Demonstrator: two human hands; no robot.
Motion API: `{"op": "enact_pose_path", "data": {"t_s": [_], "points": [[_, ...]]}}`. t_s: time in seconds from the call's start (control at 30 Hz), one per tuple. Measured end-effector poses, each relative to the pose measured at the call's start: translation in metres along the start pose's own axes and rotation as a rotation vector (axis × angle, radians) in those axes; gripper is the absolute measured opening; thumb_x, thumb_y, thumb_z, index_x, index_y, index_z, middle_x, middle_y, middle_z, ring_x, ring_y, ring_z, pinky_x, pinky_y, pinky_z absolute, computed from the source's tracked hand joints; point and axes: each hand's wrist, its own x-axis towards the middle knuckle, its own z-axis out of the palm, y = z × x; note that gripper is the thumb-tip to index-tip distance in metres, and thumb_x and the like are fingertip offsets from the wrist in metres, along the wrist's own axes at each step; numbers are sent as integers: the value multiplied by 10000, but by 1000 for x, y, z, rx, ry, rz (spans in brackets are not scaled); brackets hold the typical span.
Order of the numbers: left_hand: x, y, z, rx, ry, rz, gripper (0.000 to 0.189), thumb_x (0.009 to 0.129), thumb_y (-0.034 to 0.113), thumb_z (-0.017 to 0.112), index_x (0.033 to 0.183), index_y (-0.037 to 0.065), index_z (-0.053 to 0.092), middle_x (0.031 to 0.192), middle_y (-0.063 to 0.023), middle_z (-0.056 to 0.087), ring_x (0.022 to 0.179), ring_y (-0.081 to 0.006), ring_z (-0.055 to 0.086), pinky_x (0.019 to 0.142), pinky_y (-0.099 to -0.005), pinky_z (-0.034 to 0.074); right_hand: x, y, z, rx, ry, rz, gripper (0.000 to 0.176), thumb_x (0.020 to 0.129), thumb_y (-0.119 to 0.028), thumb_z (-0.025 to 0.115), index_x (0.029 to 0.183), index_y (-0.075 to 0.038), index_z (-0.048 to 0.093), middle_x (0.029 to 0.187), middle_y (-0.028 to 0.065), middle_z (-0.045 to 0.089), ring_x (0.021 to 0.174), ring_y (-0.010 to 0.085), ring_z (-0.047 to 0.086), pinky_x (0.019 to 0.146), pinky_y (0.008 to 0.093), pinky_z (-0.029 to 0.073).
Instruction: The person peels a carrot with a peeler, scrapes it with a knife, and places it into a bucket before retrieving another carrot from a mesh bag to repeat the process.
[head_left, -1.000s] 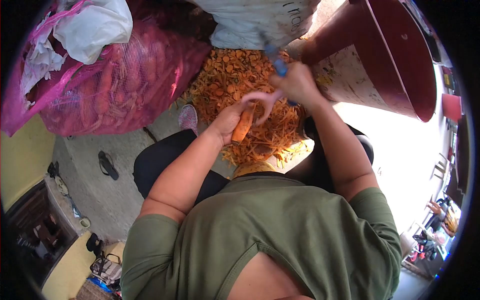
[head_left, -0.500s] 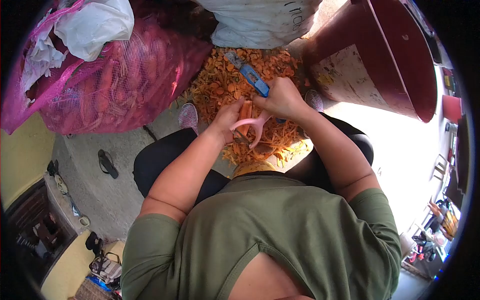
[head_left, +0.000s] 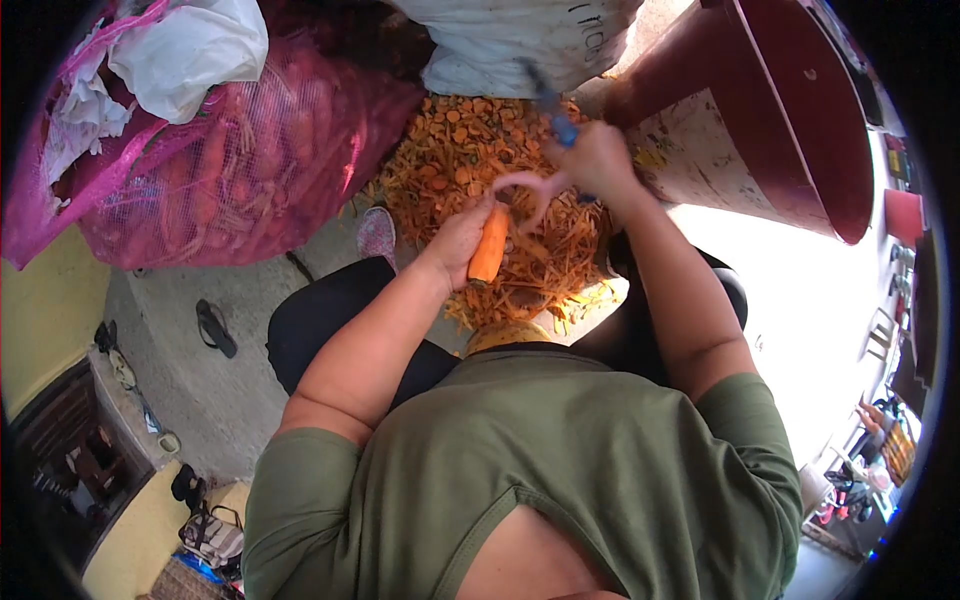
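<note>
My left hand [head_left: 460,240] is closed around a peeled orange carrot [head_left: 489,248], its lower end pointing toward me. To its right, my right hand [head_left: 602,165] grips a pink Y-shaped peeler [head_left: 548,190], whose forked head is just right of the carrot and apart from it. The same hand also holds a blue-handled tool [head_left: 563,130] that looks like a knife, its dark end pointing away from me; motion blurs it. Below both hands spreads a heap of carrot peelings and cut carrot pieces [head_left: 440,150].
A pink mesh sack [head_left: 300,150] full of carrots stands at the left. A white sack [head_left: 510,50] is at the back, and a large dark red tub [head_left: 800,120] leans at the right. A dark sandal [head_left: 215,328] lies on the concrete floor.
My right hand has moved right, away from the carrot, carrying the peeler and blue-handled tool. The carrot, earlier partly behind the peeler, now shows more fully in my left hand.
</note>
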Motion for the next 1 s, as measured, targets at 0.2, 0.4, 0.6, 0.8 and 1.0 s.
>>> {"op": "enact_pose_path", "data": {"t_s": [0.2, 0.4, 0.6, 0.8, 1.0], "points": [[-8, 8, 7, 11, 16, -35, 361, 903, 428, 372, 1001, 95, 472, 780, -27, 516, 619, -130, 538, 519, -279, 489, -29, -24, -2, 102, -174, -114, 309, 666, -267, 640, 591, 23, 563, 524, 131, 541, 513, 192, 566, 540, 357, 449], [-7, 6, 8, 151, 38, 8, 353, 916, 407, 348, 1027, 94, 469, 809, -38, 529, 626, -126, 541, 537, -281, 490, 2, 4, -2, 101, -42, 43, 402, 642, -365, 647, 571, 23, 569, 582, 195, 573, 566, 310, 598, 554, 378, 478], [-2, 2, -1, 61, -54, 6, 351, 918, 396, 352, 1024, 84, 471, 813, -56, 530, 646, -144, 547, 537, -278, 487, -3, 1, 5, 86, -76, -67, 408, 641, -351, 662, 572, 41, 570, 533, 171, 560, 522, 265, 600, 523, 364, 472], [0, 5, -9, 120, -111, -21, 430, 891, 459, 369, 1002, 57, 477, 803, -77, 513, 651, -159, 507, 527, -272, 446, 0, 4, -5, 212, -39, 11, 290, 677, -231, 612, 563, 26, 544, 494, 117, 516, 480, 190, 547, 511, 338, 439], [0, 8, -13, 51, -162, -55, 446, 895, 450, 368, 1046, 46, 482, 793, -75, 542, 651, -149, 554, 532, -293, 492, 5, 6, -19, 165, -17, 97, 399, 651, -357, 653, 620, 36, 588, 596, 180, 576, 570, 287, 598, 569, 373, 467]]}}
